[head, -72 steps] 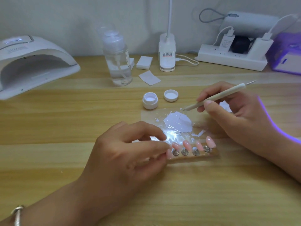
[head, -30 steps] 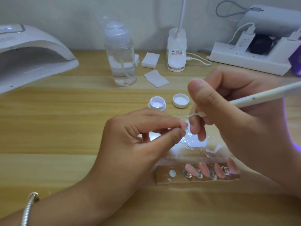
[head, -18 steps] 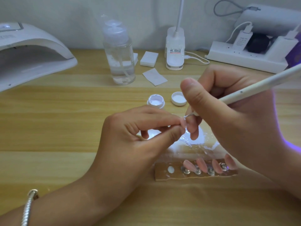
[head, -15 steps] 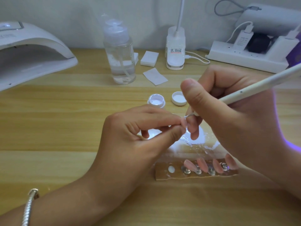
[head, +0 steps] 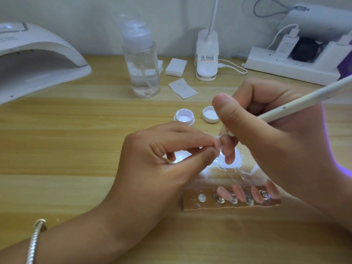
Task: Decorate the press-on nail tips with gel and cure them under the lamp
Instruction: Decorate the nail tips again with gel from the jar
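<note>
Low in the frame, right of centre, four pink nail tips [head: 238, 192] stand on a cardboard strip [head: 192, 204]. Above it, mid-frame, the left hand [head: 162, 168] pinches a loose tip [head: 217, 145], mostly hidden, between thumb and forefinger. The right hand [head: 276, 141] grips a dotting pen [head: 297, 102], its point at that tip. The tip is probably light, stiff and slippery, so its sides are the best place to hold it. Open wood leads to the curing lamp [head: 38, 60], upper left.

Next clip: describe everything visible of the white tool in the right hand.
The tool is a slim, off-white stick, matte like plastic, with a dark speck on its shaft and a thin metal tip. The right hand pinches it near the front. It slants from the upper right edge down-left, its tip, bearing a white blob, on the nail tip pinched by the left hand.
</note>
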`<state>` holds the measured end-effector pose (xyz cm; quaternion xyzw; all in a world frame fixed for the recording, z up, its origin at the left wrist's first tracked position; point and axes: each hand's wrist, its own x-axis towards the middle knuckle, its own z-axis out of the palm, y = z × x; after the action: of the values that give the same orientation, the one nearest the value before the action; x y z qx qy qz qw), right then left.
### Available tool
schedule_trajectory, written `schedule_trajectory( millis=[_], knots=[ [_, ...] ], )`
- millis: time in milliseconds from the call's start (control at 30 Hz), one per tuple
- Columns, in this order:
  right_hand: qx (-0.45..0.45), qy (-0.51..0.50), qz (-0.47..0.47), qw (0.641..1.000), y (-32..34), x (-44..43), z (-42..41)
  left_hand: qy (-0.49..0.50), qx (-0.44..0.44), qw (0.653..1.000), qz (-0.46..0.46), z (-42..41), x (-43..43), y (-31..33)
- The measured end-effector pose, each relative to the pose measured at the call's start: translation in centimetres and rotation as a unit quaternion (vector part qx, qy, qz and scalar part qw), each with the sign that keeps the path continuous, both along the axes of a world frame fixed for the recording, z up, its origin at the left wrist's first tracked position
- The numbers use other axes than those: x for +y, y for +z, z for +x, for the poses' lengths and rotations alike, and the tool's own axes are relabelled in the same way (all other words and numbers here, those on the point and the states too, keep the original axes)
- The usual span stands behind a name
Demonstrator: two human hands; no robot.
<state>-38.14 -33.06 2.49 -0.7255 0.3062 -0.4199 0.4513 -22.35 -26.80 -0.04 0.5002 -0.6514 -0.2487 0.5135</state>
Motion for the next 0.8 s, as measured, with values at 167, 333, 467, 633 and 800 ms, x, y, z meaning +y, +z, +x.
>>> schedule_trajectory(
  millis=[167, 333, 467, 633, 800],
  knots=[
    [0.000, -0.009, 0.013, 1.000, 0.0, -0.1, 0.0, 0.001, -0.002, 1.000, -0.004, 0.0, 0.0, -0.1],
    [-0.024, -0.010, 0.002, 1.000, -0.2, 0.0, 0.1, 0.002, -0.010, 1.000, -0.009, 0.1, 0.0, -0.2],
    [-0.078, -0.016, -0.015, 0.997, -0.1, 0.3, 0.3, -0.001, -0.010, 1.000, -0.009, 0.1, 0.0, -0.3],
    [-0.112, -0.038, -0.033, 0.992, 0.5, -0.4, 0.1, 0.004, 0.013, 1.000, -0.019, 0.1, 0.0, -0.3],
    [-0.096, -0.074, -0.068, 0.990, 1.4, -1.4, -0.7, 0.005, 0.029, 0.999, -0.010, 0.1, 0.1, -0.3]
  ],
)
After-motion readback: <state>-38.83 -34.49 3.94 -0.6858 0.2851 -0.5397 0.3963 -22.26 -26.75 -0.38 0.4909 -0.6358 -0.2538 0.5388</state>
